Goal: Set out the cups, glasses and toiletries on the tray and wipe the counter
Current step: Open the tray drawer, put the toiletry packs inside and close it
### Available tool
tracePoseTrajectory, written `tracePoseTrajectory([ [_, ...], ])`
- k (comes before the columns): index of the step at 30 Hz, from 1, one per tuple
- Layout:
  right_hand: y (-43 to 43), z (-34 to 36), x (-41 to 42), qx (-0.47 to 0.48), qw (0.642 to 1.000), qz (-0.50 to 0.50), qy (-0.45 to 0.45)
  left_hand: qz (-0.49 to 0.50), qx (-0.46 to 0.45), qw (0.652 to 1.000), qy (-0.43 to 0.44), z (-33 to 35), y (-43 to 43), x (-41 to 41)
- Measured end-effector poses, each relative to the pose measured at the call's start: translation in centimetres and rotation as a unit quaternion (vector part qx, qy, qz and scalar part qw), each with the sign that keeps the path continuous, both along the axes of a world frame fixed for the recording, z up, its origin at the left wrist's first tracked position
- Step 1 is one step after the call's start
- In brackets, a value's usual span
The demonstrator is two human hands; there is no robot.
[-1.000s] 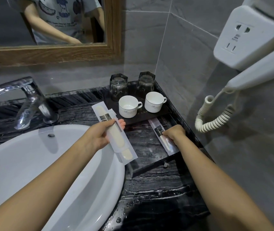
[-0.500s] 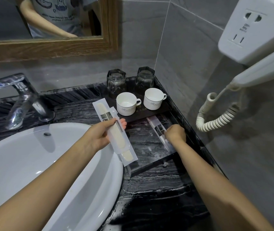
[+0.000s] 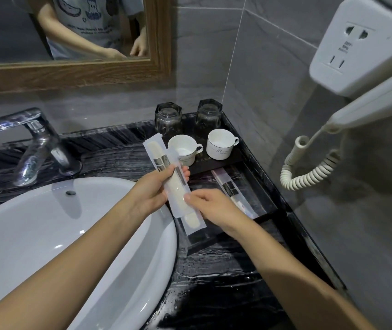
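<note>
Two wrapped toiletry packets [image 3: 178, 184] are held up in the air just over the left edge of the black tray [image 3: 270, 217]. The left hand [image 3: 152, 191] grips them around the middle with its fingers curled. The right hand [image 3: 211, 206] pinches their near end with its thumb and fingers. A third packet [image 3: 232, 188] lies flat inside the tray, on its right side. At the back of the tray stand two white cups [image 3: 221, 144], and behind them two glasses [image 3: 168, 119], upside down. The tray sits on a dark counter [image 3: 214, 282]. Left of the tray are a white sink [image 3: 47, 234] and a shiny faucet [image 3: 35, 144]. Right of the tray, a white hair dryer [image 3: 369, 108] hangs on the wall.
</note>
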State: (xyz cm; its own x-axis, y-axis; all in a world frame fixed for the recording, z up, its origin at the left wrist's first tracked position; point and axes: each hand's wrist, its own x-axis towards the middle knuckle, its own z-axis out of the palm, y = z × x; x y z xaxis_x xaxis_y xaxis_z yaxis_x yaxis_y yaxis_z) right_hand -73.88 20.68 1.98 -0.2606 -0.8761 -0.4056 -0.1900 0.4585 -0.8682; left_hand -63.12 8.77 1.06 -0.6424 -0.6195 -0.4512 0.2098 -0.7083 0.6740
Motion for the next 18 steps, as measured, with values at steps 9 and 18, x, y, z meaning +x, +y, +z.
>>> tracePoseTrajectory([
  [9, 0.7, 0.0, -0.9, -0.025, 0.994, -0.109, -0.019, 0.074, 0.024, 0.997, -0.021, 0.8, 0.0, 0.7],
  [18, 1.9, -0.9, -5.4, 0.025, 0.987, -0.158, 0.015, 0.055, 0.026, 0.995, -0.083, 0.4, -0.3, 2.4],
])
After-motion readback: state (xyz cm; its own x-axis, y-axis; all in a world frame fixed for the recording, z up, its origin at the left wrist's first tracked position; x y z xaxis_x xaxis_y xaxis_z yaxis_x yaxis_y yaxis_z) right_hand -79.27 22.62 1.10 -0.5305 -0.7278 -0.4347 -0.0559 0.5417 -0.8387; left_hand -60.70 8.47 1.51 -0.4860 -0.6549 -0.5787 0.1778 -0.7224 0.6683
